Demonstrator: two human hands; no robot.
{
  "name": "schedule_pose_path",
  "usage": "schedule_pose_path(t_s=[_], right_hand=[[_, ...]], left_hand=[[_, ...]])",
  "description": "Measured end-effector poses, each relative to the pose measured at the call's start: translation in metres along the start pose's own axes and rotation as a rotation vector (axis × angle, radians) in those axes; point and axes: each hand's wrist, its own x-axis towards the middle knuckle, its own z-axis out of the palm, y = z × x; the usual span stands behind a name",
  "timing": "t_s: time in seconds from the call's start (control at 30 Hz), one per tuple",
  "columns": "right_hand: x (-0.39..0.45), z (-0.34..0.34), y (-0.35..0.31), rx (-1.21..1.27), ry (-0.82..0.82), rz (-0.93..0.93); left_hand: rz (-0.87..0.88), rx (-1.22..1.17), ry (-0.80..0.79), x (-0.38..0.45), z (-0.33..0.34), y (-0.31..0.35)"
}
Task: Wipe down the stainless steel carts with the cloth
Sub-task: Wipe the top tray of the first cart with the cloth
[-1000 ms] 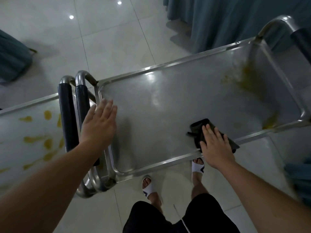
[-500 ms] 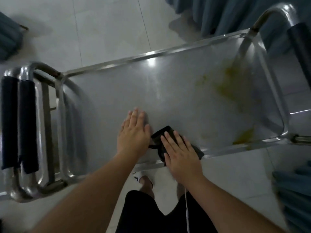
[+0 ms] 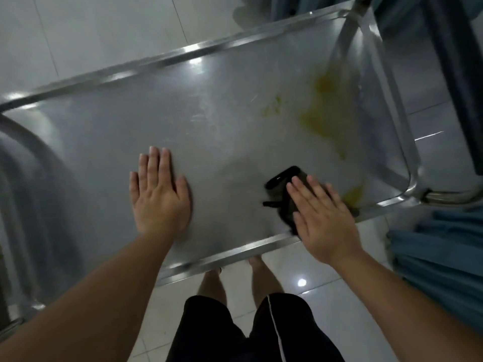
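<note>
On the cart's top shelf (image 3: 209, 121), near its front rim: dark cloth (image 3: 285, 188), pinned flat under the right hand (image 3: 322, 218), fingers straight. Yellow stains (image 3: 321, 118) lie beyond and right of it, likely next. Left hand (image 3: 159, 194) flat on steel, well left, holding nothing.

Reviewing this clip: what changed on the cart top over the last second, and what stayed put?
The left hand came off the black handles and now lies flat on the cart top. The right hand slid the dark cloth left, then back right toward the corner. It still presses the cloth flat; the yellow stains remain unwiped.
</note>
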Motion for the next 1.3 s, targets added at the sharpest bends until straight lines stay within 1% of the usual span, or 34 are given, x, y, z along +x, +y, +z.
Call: schedule_pose_path(t_s=[0.1,0.2,0.27,0.33,0.37,0.43,0.47,0.5,0.53,0.6,0.67,0.73,0.8,0.83,0.9,0.93,0.97,1.0,1.03,1.13,1.17,1.23,1.27,1.3], right_hand=[[-0.002,-0.015,0.062,-0.013,-0.014,0.077],[-0.003,-0.035,0.124,-0.001,-0.045,0.235],[-0.002,-0.046,0.144,0.009,-0.094,0.309],[0.002,-0.045,0.137,0.019,-0.085,0.387],[0.006,-0.043,0.126,0.031,-0.055,0.468],[0.021,-0.035,0.089,0.062,0.03,0.682],[0.031,-0.031,0.066,0.082,0.064,0.763],[0.041,-0.027,0.04,0.105,0.085,0.796],[0.05,-0.024,0.014,0.12,0.097,0.772],[0.06,-0.013,-0.038,0.111,0.086,0.608],[0.065,-0.001,-0.085,0.088,0.026,0.369],[0.07,0.007,-0.114,0.082,-0.028,0.103],[0.074,0.009,-0.117,0.059,-0.044,-0.108],[0.076,0.008,-0.108,0.048,-0.036,-0.178],[0.08,0.004,-0.079,0.036,-0.01,-0.259],[0.082,0.001,-0.059,0.032,0.009,-0.259],[0.085,-0.003,-0.034,0.027,0.039,-0.22],[0.089,-0.008,-0.006,0.021,0.072,-0.14],[0.093,-0.014,0.025,0.016,0.098,-0.019],[0.109,-0.034,0.102,0.034,0.126,0.494],[0.117,-0.039,0.112,0.058,0.137,0.655],[0.139,-0.042,0.101,0.099,0.169,0.896],[0.15,-0.042,0.086,0.122,0.192,0.976],[0.162,-0.041,0.067,0.146,0.208,1.016]], left_hand=[[-0.008,-0.007,0.01,0.0,0.0,0.0],[-0.004,-0.003,0.01,0.001,0.0,0.001],[-0.007,0.002,0.014,0.002,0.001,0.002],[-0.007,0.005,0.02,0.002,0.001,0.003],[-0.006,0.01,0.019,0.001,0.0,0.004],[-0.005,0.024,0.013,0.0,0.0,0.005],[-0.006,0.027,0.012,0.0,-0.001,0.006],[-0.006,0.029,0.01,0.0,-0.001,0.006],[-0.004,0.032,0.009,0.0,-0.001,0.006],[-0.001,0.035,0.009,0.0,-0.001,0.005],[-0.001,0.032,0.017,0.001,-0.001,0.004],[0.001,0.035,0.019,0.001,0.0,0.004],[0.009,0.04,0.02,0.001,0.001,0.003],[0.01,0.043,0.02,0.001,0.001,0.003],[0.003,0.042,0.025,0.001,0.001,0.003],[-0.001,0.04,0.025,0.001,0.001,0.003],[-0.004,0.039,0.023,0.001,0.0,0.003],[-0.004,0.041,0.023,0.0,0.0,0.003],[-0.003,0.043,0.024,0.001,0.0,0.003],[0.006,0.055,0.016,0.001,0.0,0.002],[0.009,0.059,0.016,0.0,0.001,0.002],[0.009,0.064,0.023,0.0,0.003,0.001],[0.007,0.063,0.026,0.001,0.003,0.0],[0.005,0.064,0.031,0.001,0.004,0.0]])
